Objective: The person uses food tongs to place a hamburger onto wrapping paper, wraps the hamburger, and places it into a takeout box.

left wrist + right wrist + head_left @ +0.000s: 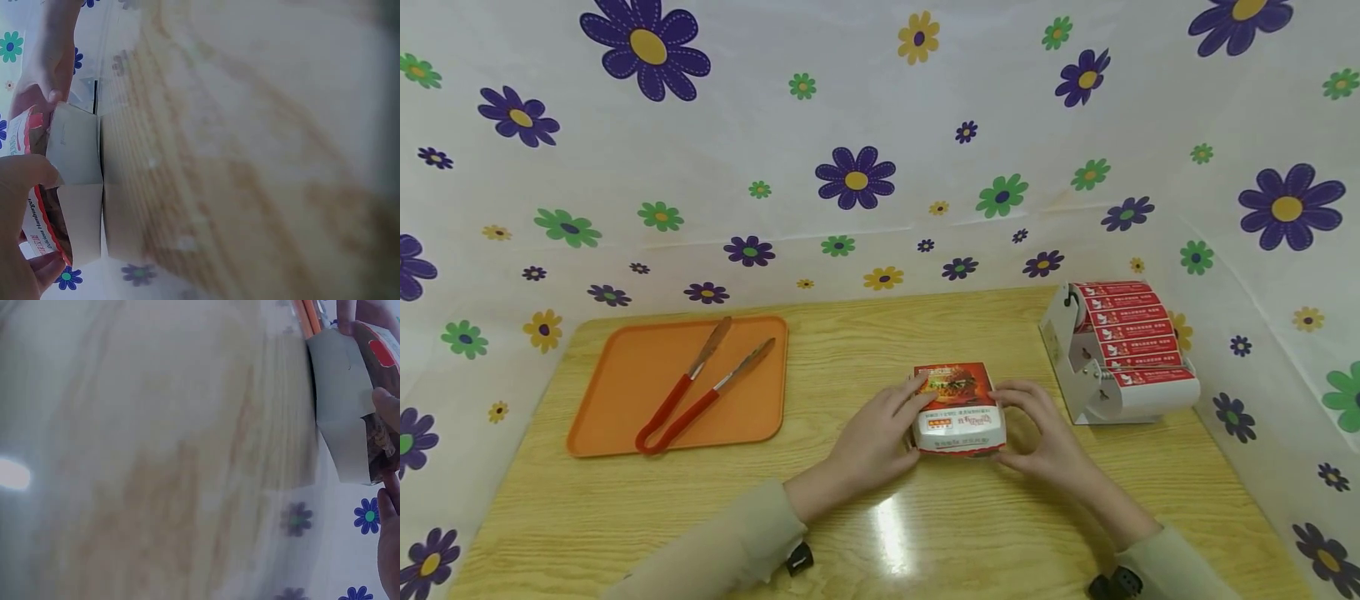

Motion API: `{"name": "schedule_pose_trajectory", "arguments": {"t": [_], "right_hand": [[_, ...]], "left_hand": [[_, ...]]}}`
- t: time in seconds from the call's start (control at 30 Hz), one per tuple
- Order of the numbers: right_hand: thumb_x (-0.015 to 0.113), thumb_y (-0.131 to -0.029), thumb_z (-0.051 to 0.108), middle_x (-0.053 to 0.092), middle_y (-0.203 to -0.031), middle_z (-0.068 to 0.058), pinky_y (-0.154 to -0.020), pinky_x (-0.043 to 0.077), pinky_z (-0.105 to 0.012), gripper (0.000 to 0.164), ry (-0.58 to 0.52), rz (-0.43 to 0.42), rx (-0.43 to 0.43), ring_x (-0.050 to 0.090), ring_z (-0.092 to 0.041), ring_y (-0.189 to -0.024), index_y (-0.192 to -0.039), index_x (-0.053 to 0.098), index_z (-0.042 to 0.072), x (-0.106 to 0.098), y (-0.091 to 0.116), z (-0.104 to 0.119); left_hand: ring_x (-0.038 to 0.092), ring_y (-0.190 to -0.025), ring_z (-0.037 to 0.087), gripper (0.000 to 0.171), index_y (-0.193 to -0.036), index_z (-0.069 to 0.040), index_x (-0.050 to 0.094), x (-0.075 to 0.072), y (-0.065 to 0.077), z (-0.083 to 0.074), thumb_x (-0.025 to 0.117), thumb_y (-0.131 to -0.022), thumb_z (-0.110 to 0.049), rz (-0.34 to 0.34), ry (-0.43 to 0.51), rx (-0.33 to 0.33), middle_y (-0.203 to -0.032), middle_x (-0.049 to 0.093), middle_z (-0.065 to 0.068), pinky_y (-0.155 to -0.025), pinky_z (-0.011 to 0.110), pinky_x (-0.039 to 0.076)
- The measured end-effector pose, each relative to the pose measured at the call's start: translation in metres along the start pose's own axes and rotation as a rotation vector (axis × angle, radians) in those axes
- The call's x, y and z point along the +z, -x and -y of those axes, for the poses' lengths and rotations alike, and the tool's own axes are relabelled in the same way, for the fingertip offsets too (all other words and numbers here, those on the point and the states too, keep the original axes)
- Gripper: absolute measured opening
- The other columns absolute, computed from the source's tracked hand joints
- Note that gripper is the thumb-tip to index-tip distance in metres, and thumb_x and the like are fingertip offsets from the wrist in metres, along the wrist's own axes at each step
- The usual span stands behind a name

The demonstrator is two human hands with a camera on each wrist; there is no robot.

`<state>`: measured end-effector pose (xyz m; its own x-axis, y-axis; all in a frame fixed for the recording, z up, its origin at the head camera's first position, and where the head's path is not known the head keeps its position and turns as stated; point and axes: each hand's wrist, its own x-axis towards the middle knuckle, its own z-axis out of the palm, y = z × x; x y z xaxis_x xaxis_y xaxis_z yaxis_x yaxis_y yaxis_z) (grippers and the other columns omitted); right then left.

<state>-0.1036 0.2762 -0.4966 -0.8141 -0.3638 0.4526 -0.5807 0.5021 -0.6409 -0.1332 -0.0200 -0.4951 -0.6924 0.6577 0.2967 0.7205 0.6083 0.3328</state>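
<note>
A red and white hamburger box (958, 412) with a burger picture on its lid stands on the table between the two hands. The left hand (876, 429) grips its left side, fingers over the lid's edge and thumb low near the front corner. From the right, the right hand (1048, 437) holds the opposite side between fingers and thumb. In both wrist views a gap shows between the lid and the pale lower half of the box (78, 150), with something brown inside (378, 437). Parts of the box sides lie hidden behind the fingers.
An orange tray (625, 358) lies at the left of the wooden table (850, 333), with red-handled metal tongs (681, 400) resting across it. At the right stands a white dispenser (1071, 367) carrying a roll of red labels (1131, 329). A flowered cloth (880, 100) hangs behind.
</note>
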Motion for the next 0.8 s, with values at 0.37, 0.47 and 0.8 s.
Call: {"name": "schedule_pose_trajectory", "arguments": {"t": [0.37, 0.47, 0.8], "right_hand": [[0.092, -0.057, -0.017, 0.058, -0.133, -0.022, -0.116, 0.027, -0.002, 0.080, 0.113, -0.004, -0.059, 0.049, -0.017, -0.130, -0.130, 0.064, 0.001, 0.001, 0.003, -0.005], [0.092, -0.061, -0.013, 0.059, -0.131, -0.020, -0.117, 0.026, -0.001, 0.075, 0.159, 0.004, -0.068, 0.052, -0.024, -0.127, -0.129, 0.065, 0.001, 0.000, 0.004, -0.006], [0.095, -0.067, 0.001, 0.061, -0.134, -0.018, -0.119, 0.022, -0.001, 0.072, 0.251, 0.057, -0.063, 0.059, -0.035, -0.123, -0.133, 0.065, 0.004, -0.003, 0.003, -0.004]], "left_hand": [[0.060, -0.139, 0.035, 0.075, -0.164, -0.023, 0.042, 0.002, 0.000, 0.008, 0.073, -0.097, -0.035, 0.027, -0.266, 0.202, -0.168, 0.042, 0.018, -0.114, 0.043, 0.056], [0.057, -0.143, 0.036, 0.071, -0.163, -0.027, 0.044, 0.000, -0.001, 0.011, 0.071, -0.100, -0.045, 0.048, -0.311, 0.234, -0.167, 0.045, 0.016, -0.115, 0.044, 0.055], [0.038, -0.158, 0.040, 0.078, -0.163, -0.027, 0.043, -0.001, -0.005, 0.016, 0.076, -0.096, -0.050, 0.067, -0.300, 0.259, -0.168, 0.041, 0.017, -0.125, 0.047, 0.045]]}}
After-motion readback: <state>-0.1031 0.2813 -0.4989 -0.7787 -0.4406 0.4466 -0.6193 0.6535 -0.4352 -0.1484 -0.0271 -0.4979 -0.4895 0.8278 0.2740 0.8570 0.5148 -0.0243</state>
